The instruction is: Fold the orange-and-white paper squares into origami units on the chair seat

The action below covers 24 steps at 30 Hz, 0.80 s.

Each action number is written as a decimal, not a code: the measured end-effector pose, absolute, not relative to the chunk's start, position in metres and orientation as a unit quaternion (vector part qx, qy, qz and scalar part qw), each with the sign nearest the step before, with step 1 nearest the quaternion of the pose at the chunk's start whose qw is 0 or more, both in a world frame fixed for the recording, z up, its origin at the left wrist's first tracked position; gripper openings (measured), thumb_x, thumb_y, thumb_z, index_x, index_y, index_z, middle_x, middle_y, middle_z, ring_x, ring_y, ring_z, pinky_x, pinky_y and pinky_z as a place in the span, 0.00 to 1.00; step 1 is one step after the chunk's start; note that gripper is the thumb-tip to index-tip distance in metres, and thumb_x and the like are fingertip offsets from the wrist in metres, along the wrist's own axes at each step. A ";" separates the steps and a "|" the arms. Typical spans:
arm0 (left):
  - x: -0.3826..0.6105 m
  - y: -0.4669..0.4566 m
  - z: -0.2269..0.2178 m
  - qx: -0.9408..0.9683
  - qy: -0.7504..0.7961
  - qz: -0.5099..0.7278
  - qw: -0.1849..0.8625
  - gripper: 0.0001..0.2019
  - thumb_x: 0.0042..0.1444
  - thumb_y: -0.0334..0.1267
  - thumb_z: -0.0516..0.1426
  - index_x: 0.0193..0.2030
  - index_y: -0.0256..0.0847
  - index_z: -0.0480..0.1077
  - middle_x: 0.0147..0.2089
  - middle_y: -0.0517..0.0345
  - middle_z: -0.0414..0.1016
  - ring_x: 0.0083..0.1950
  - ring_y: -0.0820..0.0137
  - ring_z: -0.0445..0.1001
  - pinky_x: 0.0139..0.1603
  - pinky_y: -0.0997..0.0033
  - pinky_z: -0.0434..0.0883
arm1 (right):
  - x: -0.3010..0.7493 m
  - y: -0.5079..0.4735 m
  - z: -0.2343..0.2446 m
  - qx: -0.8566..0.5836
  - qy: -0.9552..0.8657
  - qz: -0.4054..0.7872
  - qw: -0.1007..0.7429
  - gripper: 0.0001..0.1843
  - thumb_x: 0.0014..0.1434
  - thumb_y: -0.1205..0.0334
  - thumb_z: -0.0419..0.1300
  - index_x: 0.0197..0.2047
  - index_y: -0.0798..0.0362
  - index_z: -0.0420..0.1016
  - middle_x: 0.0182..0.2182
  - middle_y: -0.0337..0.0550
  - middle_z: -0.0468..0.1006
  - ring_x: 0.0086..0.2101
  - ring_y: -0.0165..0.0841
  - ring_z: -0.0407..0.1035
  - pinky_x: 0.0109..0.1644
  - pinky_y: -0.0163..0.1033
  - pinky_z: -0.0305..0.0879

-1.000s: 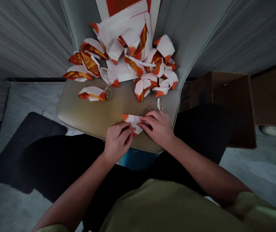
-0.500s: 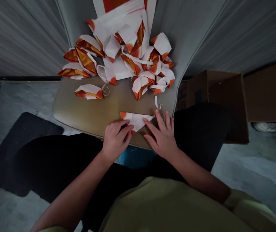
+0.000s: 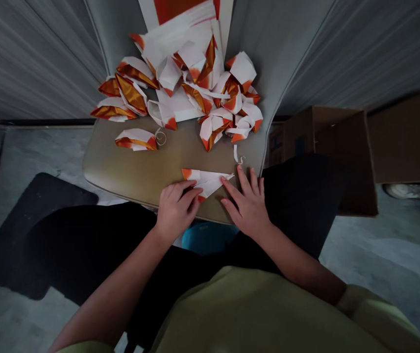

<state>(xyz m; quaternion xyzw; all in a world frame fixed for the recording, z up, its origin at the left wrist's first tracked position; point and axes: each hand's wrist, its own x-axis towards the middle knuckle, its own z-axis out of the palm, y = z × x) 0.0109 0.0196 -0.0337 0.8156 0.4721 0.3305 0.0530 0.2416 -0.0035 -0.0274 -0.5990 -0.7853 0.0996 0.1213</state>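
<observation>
**A:** Start at the left. What lay there?

**B:** A lone folded piece (image 3: 136,139) on the tan seat (image 3: 121,171), at ten o'clock from the folded paper triangle (image 3: 206,182), which sat near the seat's front edge.

**A:** And the hands?

**B:** The left hand (image 3: 176,211), at eight o'clock from the triangle, lay curled with its fingers on the paper. I couldn't tell whether it pinched or only pressed. The right hand (image 3: 248,203), at four o'clock, was open and splayed on the seat, its index fingertip by the lower edge.

**A:** How would that paper have handled?

**B:** Light, thin and crisp, so easily creased or nudged. I'd have held it by the folded edge, near the orange corner.

**A:** What lay beyond?

**B:** A pile of folded paper pieces (image 3: 191,93) at twelve o'clock, a curled paper strip (image 3: 237,154) at two, and a cardboard box (image 3: 327,147) at three.
</observation>
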 end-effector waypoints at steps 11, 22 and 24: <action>0.011 0.019 -0.037 0.812 0.478 0.329 0.055 0.08 0.62 0.29 0.60 0.45 0.41 0.78 0.51 0.49 0.81 0.49 0.61 0.79 0.47 0.60 0.72 | 0.250 0.000 -0.033 -0.622 -0.759 0.107 0.159 0.29 0.72 0.53 0.52 0.74 0.35 0.59 0.78 0.40 0.45 0.73 0.62 0.45 0.69 0.76 0.53; 0.011 0.019 -0.036 0.818 0.482 0.312 0.038 0.09 0.63 0.30 0.59 0.47 0.42 0.78 0.51 0.50 0.81 0.50 0.61 0.79 0.48 0.60 0.72 | 0.249 0.004 -0.033 -0.629 -0.752 0.099 0.171 0.26 0.72 0.50 0.53 0.70 0.45 0.69 0.75 0.55 0.54 0.72 0.67 0.48 0.67 0.77 0.54; 0.010 0.020 -0.034 0.825 0.478 0.299 0.023 0.10 0.63 0.31 0.59 0.48 0.43 0.78 0.51 0.50 0.81 0.52 0.60 0.78 0.50 0.59 0.71 | 0.249 0.005 -0.033 -0.620 -0.755 0.082 0.196 0.25 0.71 0.50 0.53 0.68 0.45 0.71 0.74 0.55 0.57 0.71 0.66 0.50 0.66 0.75 0.56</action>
